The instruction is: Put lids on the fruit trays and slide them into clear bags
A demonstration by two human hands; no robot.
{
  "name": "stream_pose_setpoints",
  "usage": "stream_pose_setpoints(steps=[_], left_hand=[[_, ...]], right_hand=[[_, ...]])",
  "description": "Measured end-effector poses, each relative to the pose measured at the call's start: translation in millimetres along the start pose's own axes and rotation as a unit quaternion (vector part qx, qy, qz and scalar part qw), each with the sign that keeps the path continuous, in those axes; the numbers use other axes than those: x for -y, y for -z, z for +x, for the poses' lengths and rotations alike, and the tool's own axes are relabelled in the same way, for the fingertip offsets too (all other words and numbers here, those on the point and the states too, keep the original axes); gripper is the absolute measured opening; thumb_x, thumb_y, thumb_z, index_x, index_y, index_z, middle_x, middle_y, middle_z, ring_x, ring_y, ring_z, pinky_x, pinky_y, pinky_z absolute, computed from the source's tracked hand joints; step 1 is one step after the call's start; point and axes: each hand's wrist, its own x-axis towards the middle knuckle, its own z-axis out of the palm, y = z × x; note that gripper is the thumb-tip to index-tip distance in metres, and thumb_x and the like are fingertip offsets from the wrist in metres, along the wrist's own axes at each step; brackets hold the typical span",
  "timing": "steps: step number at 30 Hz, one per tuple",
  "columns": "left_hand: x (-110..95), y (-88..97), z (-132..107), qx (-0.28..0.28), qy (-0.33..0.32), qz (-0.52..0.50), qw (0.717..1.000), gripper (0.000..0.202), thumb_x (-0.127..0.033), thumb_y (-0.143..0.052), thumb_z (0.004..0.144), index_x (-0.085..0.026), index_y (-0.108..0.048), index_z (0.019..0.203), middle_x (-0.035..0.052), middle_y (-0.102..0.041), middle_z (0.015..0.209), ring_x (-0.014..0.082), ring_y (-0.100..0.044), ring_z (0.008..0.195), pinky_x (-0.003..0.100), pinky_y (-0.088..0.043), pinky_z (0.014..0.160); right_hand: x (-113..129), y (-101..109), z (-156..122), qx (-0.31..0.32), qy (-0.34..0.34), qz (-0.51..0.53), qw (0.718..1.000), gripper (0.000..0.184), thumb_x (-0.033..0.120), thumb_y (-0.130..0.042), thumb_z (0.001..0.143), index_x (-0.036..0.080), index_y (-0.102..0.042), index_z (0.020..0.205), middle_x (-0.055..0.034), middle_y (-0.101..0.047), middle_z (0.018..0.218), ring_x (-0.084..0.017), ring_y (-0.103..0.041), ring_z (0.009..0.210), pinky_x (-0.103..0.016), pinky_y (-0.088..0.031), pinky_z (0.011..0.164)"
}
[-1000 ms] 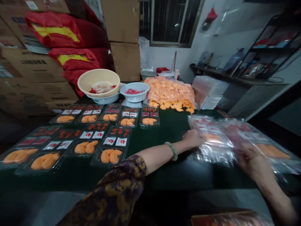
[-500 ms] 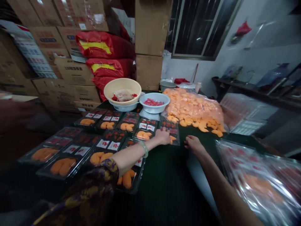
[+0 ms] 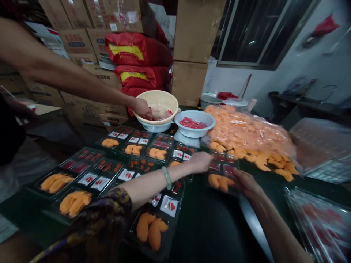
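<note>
A black plastic food tray (image 3: 222,182) with orange crescent-shaped pieces and small dark-red pieces is between my two hands. My right hand (image 3: 248,183) grips its right edge, thumb on top. My left hand (image 3: 201,162), with a green bangle (image 3: 166,178) on the wrist, is closed at its upper left edge; the fingertips are partly hidden. Similar filled trays stand in rows to the left, several with white-and-red sachets. One of these, the nearest tray (image 3: 152,232), lies below my left forearm.
Another person's hand (image 3: 142,108) reaches into a cream basin (image 3: 157,95). Beside it stands a pale blue basin (image 3: 195,134) of red packets. A clear bag of orange pieces (image 3: 246,128) spills at the back right. Stacked filled trays (image 3: 318,223) lie at the right.
My right hand has closed on the tray's right edge. The tray has come away from its row to the right. Another person's arm has reached into the cream basin. The view has shifted left.
</note>
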Motion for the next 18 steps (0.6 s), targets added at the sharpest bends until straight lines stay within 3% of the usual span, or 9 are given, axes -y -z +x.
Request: stream_pose_setpoints(steps=[3,7,11,14,16,18], left_hand=[[55.1,23.0,10.5,-0.015,0.067,0.049,0.996,0.018,-0.018,-0.055,0.082,-0.011,-0.062,0.097,0.0115,-0.062,0.102,0.0246,-0.057,0.099,0.037,-0.046,0.083],[111.0,31.4,18.5,-0.007,0.101,0.094,0.99,0.028,-0.032,-0.052,0.087,-0.014,-0.056,0.109,0.0085,-0.057,0.111,0.0198,-0.057,0.098,0.041,-0.048,0.084],[125.3,25.8,24.1,0.006,0.078,0.112,0.991,0.024,-0.029,-0.054,0.087,-0.012,-0.059,0.102,0.0072,-0.058,0.109,0.0214,-0.056,0.1,0.042,-0.046,0.087],[127.9,27.3,28.5,0.038,0.05,0.106,0.992,0.011,-0.013,-0.065,0.074,-0.009,-0.064,0.084,0.008,-0.064,0.094,0.0205,-0.058,0.092,0.035,-0.045,0.085],[131.4,30.6,31.7,0.057,0.04,0.101,0.992,0.015,-0.002,-0.066,0.064,-0.01,-0.065,0.077,0.0087,-0.066,0.086,0.0194,-0.059,0.084,0.03,-0.045,0.079],[136.7,32.8,35.2,0.058,0.036,0.101,0.993,0.016,0.001,-0.063,0.063,-0.011,-0.065,0.074,0.0074,-0.066,0.083,0.0193,-0.058,0.082,0.029,-0.044,0.077]], right_hand=[[-4.2,12.4,0.8,-0.001,-0.011,0.024,1.0,0.013,0.007,-0.051,0.08,0.011,-0.061,0.074,-0.007,-0.068,0.061,-0.017,-0.065,0.054,-0.026,-0.054,0.051],[-6.8,17.9,3.5,-0.004,-0.012,0.05,0.999,0.011,0.004,-0.056,0.075,0.013,-0.06,0.07,-0.0065,-0.068,0.061,-0.018,-0.066,0.055,-0.025,-0.055,0.053],[-9.1,19.2,6.2,0.01,-0.008,0.065,0.998,0.009,0.006,-0.064,0.07,0.013,-0.059,0.068,-0.0065,-0.068,0.061,-0.02,-0.067,0.056,-0.026,-0.056,0.052],[-11.8,21.1,7.4,0.023,-0.009,0.07,0.997,0.008,0.009,-0.065,0.071,0.013,-0.059,0.069,-0.0077,-0.068,0.062,-0.021,-0.067,0.057,-0.027,-0.057,0.052],[-13.0,21.2,7.6,0.02,-0.005,0.072,0.997,0.009,0.008,-0.064,0.072,0.014,-0.058,0.069,-0.0077,-0.068,0.063,-0.019,-0.067,0.056,-0.026,-0.056,0.051],[-13.3,20.0,7.0,0.016,-0.003,0.075,0.997,0.009,0.007,-0.064,0.072,0.014,-0.058,0.069,-0.0079,-0.069,0.064,-0.018,-0.066,0.056,-0.024,-0.056,0.051]])
